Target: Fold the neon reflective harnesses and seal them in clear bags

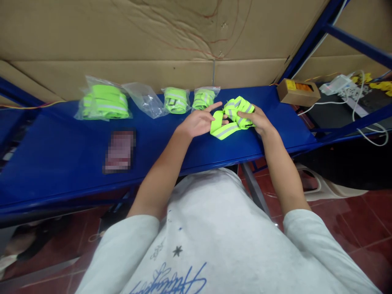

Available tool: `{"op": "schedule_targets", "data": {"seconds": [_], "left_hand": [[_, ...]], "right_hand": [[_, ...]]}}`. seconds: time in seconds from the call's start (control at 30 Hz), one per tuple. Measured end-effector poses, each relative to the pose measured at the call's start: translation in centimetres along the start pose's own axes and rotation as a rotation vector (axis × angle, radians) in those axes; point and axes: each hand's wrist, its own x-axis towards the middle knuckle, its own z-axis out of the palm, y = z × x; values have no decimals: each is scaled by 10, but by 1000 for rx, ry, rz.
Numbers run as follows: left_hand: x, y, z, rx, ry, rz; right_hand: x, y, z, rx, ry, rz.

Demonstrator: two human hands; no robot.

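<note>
A bundle of neon yellow-green reflective strap (240, 109) with silver stripes is held between my hands above the blue table. My right hand (260, 119) is closed around the right side of the bundle, thumb on top. A loose loop of the same strap hangs out to the left. My left hand (200, 121) pinches that loop near the thumb, its index finger stretched out and other fingers partly behind the strap. Close behind the left hand stand two bagged rolls of similar strap, one roll (177, 100) and another roll (203, 99).
Further left on the blue table (171, 143) are a larger bagged strap bundle (105, 102), a clear plastic bag (146, 100) and a blurred-out flat item (119, 151). At the right end sits a cardboard box (298, 92), with white cables beyond. A cardboard wall (137, 36) backs the table.
</note>
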Motion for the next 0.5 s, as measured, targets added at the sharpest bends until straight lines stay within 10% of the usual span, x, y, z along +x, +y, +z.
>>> {"op": "schedule_targets", "data": {"seconds": [0.27, 0.5], "left_hand": [[-10, 14, -31, 54, -13, -56], [-19, -5, -15, 774, 375, 11]], "right_hand": [[2, -1, -15, 67, -27, 26], [9, 5, -15, -52, 15, 51]]}}
